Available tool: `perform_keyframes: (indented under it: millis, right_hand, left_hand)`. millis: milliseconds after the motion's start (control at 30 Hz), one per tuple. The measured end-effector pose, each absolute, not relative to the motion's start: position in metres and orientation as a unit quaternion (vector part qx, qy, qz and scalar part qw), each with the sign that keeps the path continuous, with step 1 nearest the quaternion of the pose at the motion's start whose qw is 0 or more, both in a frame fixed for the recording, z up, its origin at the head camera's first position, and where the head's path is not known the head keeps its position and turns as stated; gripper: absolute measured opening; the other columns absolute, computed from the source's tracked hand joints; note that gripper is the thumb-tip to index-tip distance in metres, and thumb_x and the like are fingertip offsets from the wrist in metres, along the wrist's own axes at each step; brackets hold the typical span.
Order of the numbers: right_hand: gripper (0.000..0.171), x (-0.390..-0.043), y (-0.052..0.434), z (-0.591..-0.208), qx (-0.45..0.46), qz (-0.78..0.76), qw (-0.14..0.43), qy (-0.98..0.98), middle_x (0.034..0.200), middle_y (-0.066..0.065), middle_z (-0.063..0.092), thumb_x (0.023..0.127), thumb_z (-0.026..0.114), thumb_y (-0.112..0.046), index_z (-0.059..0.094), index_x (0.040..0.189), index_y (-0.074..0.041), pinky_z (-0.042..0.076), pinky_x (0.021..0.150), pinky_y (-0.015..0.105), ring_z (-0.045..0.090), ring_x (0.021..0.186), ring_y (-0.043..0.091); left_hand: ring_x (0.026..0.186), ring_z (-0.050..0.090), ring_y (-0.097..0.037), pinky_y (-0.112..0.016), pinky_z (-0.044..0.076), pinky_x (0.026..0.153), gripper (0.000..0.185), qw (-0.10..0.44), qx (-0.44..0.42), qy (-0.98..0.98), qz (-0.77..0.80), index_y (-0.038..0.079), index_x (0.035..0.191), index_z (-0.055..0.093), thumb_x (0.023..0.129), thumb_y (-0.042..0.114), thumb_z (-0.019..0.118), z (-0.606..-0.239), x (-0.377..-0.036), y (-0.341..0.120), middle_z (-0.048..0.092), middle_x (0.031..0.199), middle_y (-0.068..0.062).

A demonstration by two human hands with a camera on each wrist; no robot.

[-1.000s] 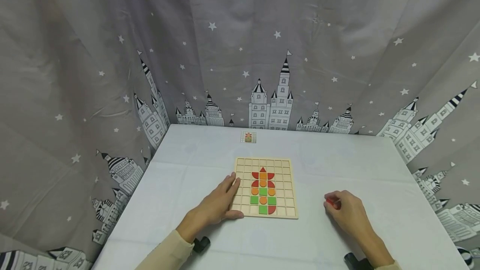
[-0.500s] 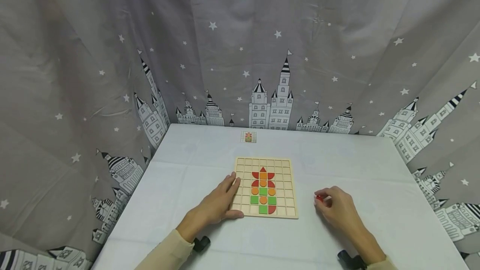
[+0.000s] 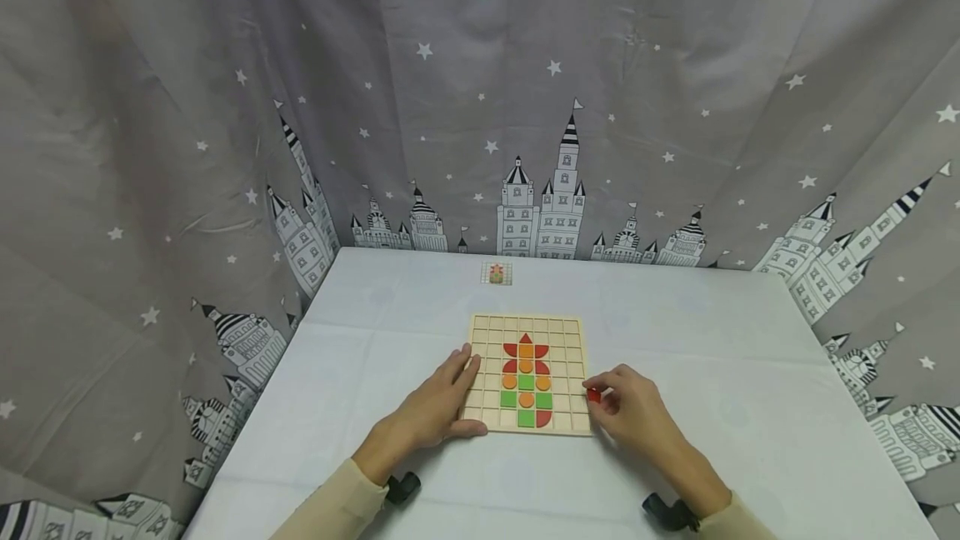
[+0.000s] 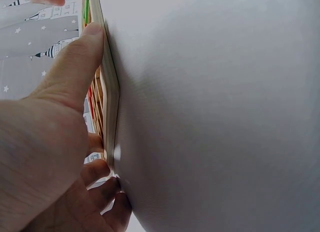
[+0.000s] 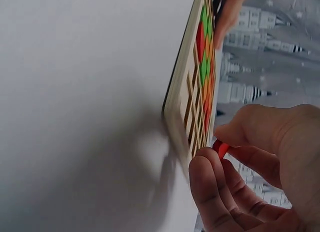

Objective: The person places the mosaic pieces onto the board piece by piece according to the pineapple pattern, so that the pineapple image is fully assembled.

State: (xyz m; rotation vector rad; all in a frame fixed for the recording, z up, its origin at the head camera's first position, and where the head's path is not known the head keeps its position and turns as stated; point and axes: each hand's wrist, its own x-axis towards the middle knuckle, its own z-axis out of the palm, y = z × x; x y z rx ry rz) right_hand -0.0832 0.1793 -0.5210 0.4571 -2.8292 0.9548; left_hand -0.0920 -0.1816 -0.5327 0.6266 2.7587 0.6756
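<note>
A square wooden grid board (image 3: 570, 357) lies on the white table, bearing red, orange and green pieces in a figure along its middle columns. My left hand (image 3: 431, 407) rests on the board's left side, fingers extended along that edge and thumb at the near corner. In the left wrist view the thumb (image 4: 75, 61) lies over the board's rim. Between thumb and fingertips my right hand (image 3: 637, 411) pinches a small red piece (image 5: 220, 148), held at the board's right edge. Its exact shape is partly hidden by the fingers.
A small pattern card (image 3: 497, 274) with a similar coloured figure lies near the table's far edge. Behind the table (image 3: 675, 323) hangs a grey curtain (image 3: 465, 65) printed with castles and stars. Each wrist carries a black camera mount (image 3: 667, 512).
My right hand has moved left with the red piece, from the table's right side to the board's right edge. My left hand has stayed on the board.
</note>
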Motion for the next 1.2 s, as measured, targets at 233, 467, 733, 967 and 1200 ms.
perform_keyframes:
  millis: [233,467,733,967,1200]
  right_hand:
    - [0.029,-0.085,0.154,-0.523,0.214,0.347,0.040,-0.912,0.101,0.002,0.075,0.087,0.089,0.008,0.088,0.113,-0.004,0.058,0.069,0.017,0.066,0.081,0.003]
    - [0.023,-0.086,0.130,-0.525,0.283,0.352,0.034,-0.891,0.099,0.003,0.076,0.090,0.092,0.006,0.084,0.108,-0.005,0.058,0.067,0.015,0.065,0.080,0.001]
    - [0.019,-0.085,0.105,-0.530,0.342,0.333,0.045,-0.878,0.094,0.001,0.077,0.089,0.095,0.002,0.085,0.101,-0.008,0.054,0.067,0.012,0.060,0.078,-0.001]
    - [0.014,-0.084,0.091,-0.534,0.350,0.321,0.027,-0.880,0.094,0.000,0.078,0.092,0.096,-0.001,0.087,0.099,-0.009,0.049,0.066,0.010,0.053,0.077,-0.005]
    - [0.012,-0.083,0.083,-0.539,0.348,0.306,0.016,-0.886,0.098,-0.002,0.077,0.094,0.097,-0.007,0.089,0.101,-0.011,0.052,0.070,0.011,0.055,0.079,-0.006]
  left_hand:
    - [0.181,0.026,-0.046,-0.062,0.040,0.141,0.121,0.117,0.214,0.942,0.232,-0.003,0.181,0.033,0.095,0.055,0.094,-0.535,-0.092,-0.182,0.021,0.195,-0.025]
    - [0.181,0.026,-0.045,-0.063,0.040,0.141,0.122,0.118,0.212,0.943,0.230,-0.003,0.182,0.032,0.095,0.056,0.095,-0.534,-0.092,-0.181,0.021,0.195,-0.024]
    - [0.181,0.028,-0.045,-0.062,0.041,0.140,0.121,0.118,0.211,0.944,0.224,-0.003,0.181,0.033,0.096,0.055,0.094,-0.533,-0.093,-0.181,0.022,0.194,-0.025]
    - [0.181,0.028,-0.046,-0.063,0.042,0.140,0.120,0.119,0.216,0.944,0.220,-0.004,0.181,0.033,0.096,0.055,0.094,-0.534,-0.093,-0.182,0.022,0.194,-0.026]
    - [0.180,0.028,-0.047,-0.063,0.042,0.139,0.121,0.114,0.218,0.944,0.219,-0.004,0.181,0.033,0.095,0.056,0.094,-0.534,-0.094,-0.181,0.022,0.194,-0.027]
